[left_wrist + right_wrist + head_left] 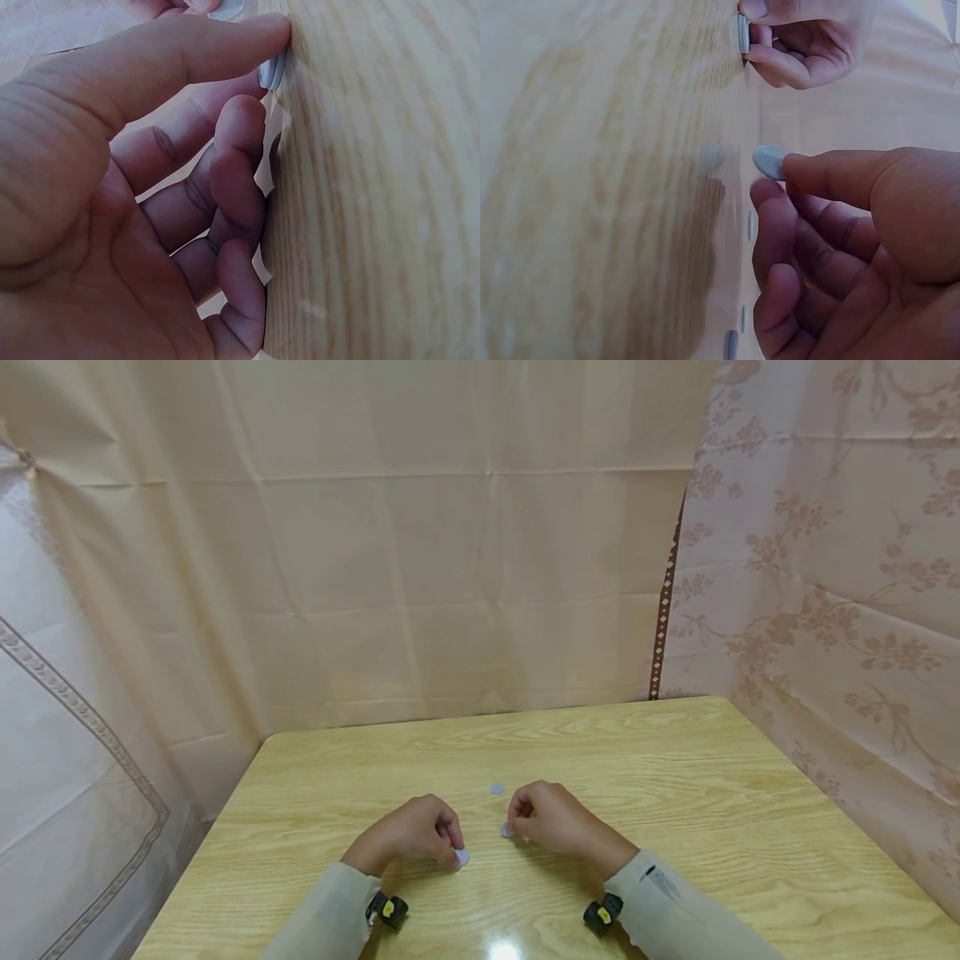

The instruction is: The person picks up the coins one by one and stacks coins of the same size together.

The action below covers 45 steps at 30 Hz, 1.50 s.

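My left hand (416, 833) grips a small stack of flat, round, pale grey discs (271, 73) between thumb and index finger, down at the tabletop. In the right wrist view the stack (742, 34) shows at least two layers. To its right and a little farther back, my right hand (551, 818) pinches a single disc (769, 162) at its edge, tilted and held just off the wood. Beyond the hands lies a loose disc (497, 788). More thin discs (731, 345) lie flat near the right hand, mostly hidden from the head view.
Both hands are over a light wood-grain table (360, 760). A beige cloth (450, 568) hangs behind its far edge, and a flowered cloth (840, 610) hangs on the right. Each wrist carries a small black camera (387, 910). Light glares on the near tabletop.
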{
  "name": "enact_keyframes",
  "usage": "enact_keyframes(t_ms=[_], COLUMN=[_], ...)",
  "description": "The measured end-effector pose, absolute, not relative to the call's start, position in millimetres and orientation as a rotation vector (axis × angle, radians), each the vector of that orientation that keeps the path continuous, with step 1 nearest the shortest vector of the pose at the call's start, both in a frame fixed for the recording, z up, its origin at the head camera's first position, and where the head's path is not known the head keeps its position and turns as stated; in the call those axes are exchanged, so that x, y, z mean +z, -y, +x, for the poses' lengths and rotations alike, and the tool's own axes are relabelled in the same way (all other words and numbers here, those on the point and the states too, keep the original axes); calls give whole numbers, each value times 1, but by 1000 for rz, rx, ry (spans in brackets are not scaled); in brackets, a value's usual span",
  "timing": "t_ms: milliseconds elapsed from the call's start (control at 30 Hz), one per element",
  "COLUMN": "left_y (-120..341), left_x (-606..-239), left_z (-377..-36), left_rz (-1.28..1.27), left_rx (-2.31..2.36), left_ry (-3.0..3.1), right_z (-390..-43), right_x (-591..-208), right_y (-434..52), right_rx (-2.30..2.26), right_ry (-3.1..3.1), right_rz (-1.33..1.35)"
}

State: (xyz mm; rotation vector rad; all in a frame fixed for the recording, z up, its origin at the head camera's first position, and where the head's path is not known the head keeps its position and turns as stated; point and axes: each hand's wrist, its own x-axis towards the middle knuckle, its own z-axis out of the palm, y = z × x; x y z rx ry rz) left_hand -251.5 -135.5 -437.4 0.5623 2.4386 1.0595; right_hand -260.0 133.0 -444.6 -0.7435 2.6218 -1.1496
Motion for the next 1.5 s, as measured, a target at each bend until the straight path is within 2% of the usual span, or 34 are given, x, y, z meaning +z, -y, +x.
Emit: enact_keyframes(t_ms=[1500], left_y=[137], left_x=[-439], left_z=[-252], left_rz=[547], left_rx=[1061], left_ry=[-2435], right_z=[-260], right_x=[-448], right_y=[-133], right_rx=[-1243], right_ry=[-2283], right_rz=[-801])
